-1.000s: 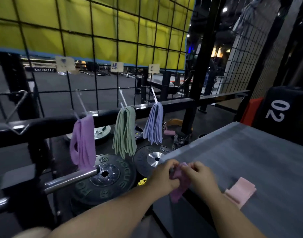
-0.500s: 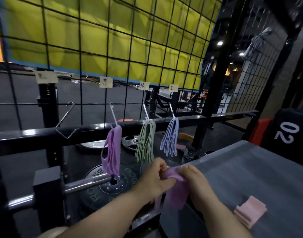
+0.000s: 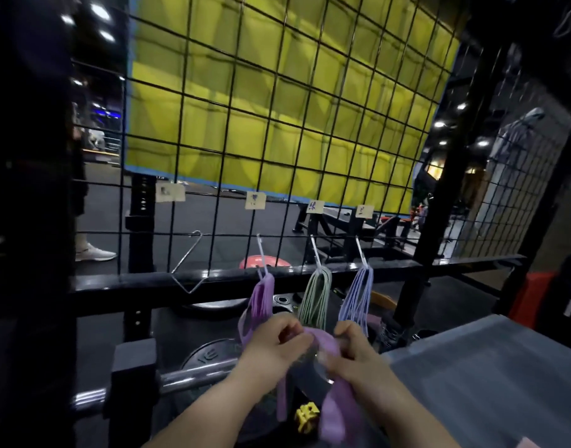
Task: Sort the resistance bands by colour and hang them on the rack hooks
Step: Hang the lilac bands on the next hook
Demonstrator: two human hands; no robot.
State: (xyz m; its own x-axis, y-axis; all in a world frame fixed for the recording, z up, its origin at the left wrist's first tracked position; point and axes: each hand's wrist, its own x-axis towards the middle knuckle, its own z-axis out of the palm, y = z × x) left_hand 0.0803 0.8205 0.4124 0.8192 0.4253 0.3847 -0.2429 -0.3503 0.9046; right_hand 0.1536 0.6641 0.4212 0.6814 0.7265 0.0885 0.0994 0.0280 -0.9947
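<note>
Purple band [image 3: 323, 342] stretches between both hands, just in front of the hanging bundles. The left hand [image 3: 271, 345] curls its fingers [image 3: 293, 329] round one end, the right hand [image 3: 358, 355] grips the other, and the slack droops below. Paper tags [image 3: 255, 200] on the wire mesh [image 3: 213, 130] bear handwriting too blurred to read. Behind the hands, a purple bundle [image 3: 263, 297], a green bundle [image 3: 316, 297] and a lilac bundle [image 3: 358, 294] hang from hooks [image 3: 313, 250].

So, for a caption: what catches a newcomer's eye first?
The yellow padded wall behind the black wire grid fills the top. Below it, a purple bunch, a green bunch and a lilac-blue bunch of resistance bands hang on hooks; in front, the left hand and right hand grip a loose purple band.
</note>
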